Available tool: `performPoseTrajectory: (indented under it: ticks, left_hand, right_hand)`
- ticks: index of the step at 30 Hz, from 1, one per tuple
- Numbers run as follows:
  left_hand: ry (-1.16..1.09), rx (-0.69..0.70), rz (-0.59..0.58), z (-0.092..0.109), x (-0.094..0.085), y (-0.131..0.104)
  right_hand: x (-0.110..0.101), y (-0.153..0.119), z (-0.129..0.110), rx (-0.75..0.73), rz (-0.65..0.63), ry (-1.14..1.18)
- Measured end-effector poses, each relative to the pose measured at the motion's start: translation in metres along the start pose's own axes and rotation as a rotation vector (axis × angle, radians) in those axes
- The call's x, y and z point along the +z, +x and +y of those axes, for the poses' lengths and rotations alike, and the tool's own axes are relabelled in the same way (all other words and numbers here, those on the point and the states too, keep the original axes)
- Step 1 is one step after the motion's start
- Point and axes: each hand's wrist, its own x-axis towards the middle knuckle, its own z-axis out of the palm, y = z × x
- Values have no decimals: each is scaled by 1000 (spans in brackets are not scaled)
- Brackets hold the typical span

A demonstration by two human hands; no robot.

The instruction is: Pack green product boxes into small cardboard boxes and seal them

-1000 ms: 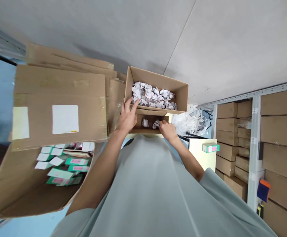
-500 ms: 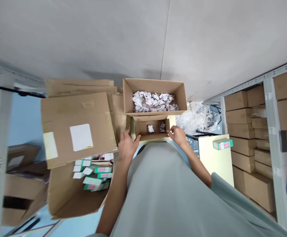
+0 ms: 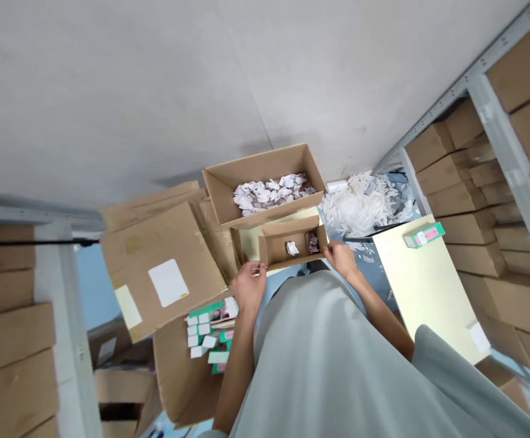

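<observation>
Cardboard carton point(image 3: 290, 227) — shifted; now apart from larger box point(image 3: 258, 166)

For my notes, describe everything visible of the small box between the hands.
The small box is brown, apparently cardboard, oblong, open-topped and roughly upright, on or above the pale tabletop. Two crumpled papers lie inside. The right hand appears to pinch its right end; whether the left hand touches it is unclear.

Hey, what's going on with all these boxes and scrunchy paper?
A person has the left hand and right hand at opposite ends of a small open box. Two crumpled bits of paper lie inside. Behind it, a bigger open box holds lots more crumpled paper.
</observation>
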Motion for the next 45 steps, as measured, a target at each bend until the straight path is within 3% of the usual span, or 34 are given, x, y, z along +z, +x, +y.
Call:
performPoseTrajectory:
  ticks: [5,10,15,19,27,31,34,36,41,43,45]
  left_hand:
    - [-41,213,-159,24,14,-22]
    - [-53,468,-393,58,57,-56]
    - [-88,756,-646,105,105,-121]
    - [-152,933,-756,135,131,-180]
    - [-215,1109,-851,184,190,-261]
    - [-181,1170,-846,221,231,-293]
    - [-167,1169,-788,252,257,-309]
    - [-178,1155,-722,274,264,-313]
    - [-248,1122,-504,313,251,-314]
    - [-260,1092,-449,319,251,-316]
    - [-246,1081,-450,319,262,-320]
  right_hand:
    - [22,-77,54,234,114,143]
    - [73,-190,105,519,277,315]
    - [124,-294,137,795,447,435]
    - [148,-340,160,981,518,523]
    - [175,-373,212,1239,636,526]
    - [176,-376,255,1244,697,552]
    - [161,-371,297,1182,758,577]
    - [142,-368,324,1124,802,574]
    - [88,-368,369,956,959,537]
    - [77,-368,382,917,997,522]
    - [78,-364,393,911,978,520]
